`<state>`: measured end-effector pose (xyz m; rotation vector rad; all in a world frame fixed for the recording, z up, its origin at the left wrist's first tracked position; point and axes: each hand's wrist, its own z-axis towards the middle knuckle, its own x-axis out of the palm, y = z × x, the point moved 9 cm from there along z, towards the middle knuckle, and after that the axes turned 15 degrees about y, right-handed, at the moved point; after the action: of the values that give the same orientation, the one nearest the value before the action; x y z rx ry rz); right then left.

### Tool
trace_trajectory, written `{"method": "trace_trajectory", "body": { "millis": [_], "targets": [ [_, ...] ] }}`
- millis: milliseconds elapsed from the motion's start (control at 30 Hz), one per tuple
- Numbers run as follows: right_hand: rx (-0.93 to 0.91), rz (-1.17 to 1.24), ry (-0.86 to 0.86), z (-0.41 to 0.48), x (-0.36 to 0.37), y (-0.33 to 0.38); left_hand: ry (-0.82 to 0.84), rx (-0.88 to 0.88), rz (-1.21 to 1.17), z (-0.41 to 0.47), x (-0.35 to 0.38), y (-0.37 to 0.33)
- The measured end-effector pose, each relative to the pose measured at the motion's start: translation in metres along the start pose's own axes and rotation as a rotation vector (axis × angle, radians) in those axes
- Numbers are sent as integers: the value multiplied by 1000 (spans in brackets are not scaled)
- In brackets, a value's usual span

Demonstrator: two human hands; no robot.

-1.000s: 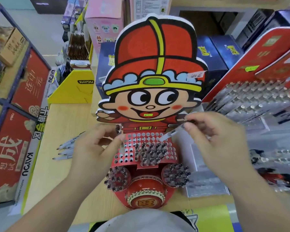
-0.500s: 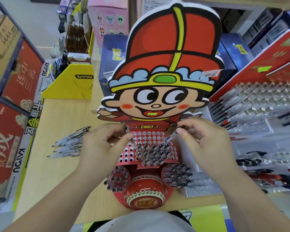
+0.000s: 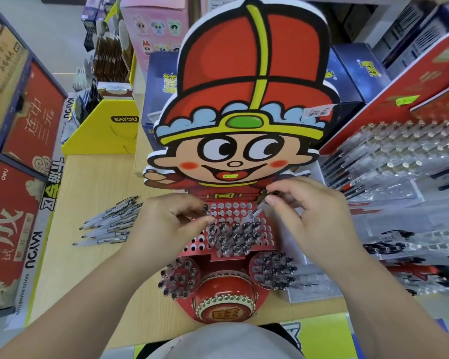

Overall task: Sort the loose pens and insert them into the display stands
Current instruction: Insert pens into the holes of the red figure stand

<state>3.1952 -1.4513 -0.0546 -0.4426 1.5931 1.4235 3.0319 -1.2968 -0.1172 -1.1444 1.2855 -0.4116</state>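
Display stand (image 3: pixel 267 244): red, with a perforated panel, upright at the centre of the desk (image 3: pixel 88 182) below a cartoon figure board (image 3: pixel 244 99).

Inserted pens (image 3: pixel 233 237): a cluster fills the panel's middle holes. The upper rows are unfilled.

Left hand (image 3: pixel 166 229): at 9 o'clock of the panel, fingers curled, pinching a dark-capped pen (image 3: pixel 205 208) at the panel's upper left corner.

Right hand (image 3: pixel 311 216): at 3 o'clock of the panel, thumb and forefinger gripping a clear pen (image 3: pixel 257 212). The pen is tilted, with its lower end over the upper right holes.

Loose pens (image 3: pixel 106 224): lying on the desk at 9 o'clock of the stand, beyond the left hand.

Acrylic pen rack (image 3: pixel 399 151): at 3 o'clock.
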Motion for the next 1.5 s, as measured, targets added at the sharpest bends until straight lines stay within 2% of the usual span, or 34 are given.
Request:
{"method": "trace_trajectory", "body": {
  "millis": [200, 467, 733, 1033, 1233, 1500],
  "targets": [
    [-33, -20, 33, 0, 1, -2, 155, -18, -60, 6, -1, 2],
    [-58, 29, 54, -2, 1, -6, 257, -35, -181, 0, 8, 9],
    [-77, 60, 103, 0, 3, 1, 182, -64, -136, -2, 3, 4],
    [-41, 51, 130, 4, 2, 2, 195, -105, -190, 4, 5, 5],
    [80, 160, 173, 2, 3, -10, 257, -118, -150, 4, 10, 10],
    [119, 259, 212, -8, 6, -14, 176, -120, -94, -5, 9, 6]
  ]
}}
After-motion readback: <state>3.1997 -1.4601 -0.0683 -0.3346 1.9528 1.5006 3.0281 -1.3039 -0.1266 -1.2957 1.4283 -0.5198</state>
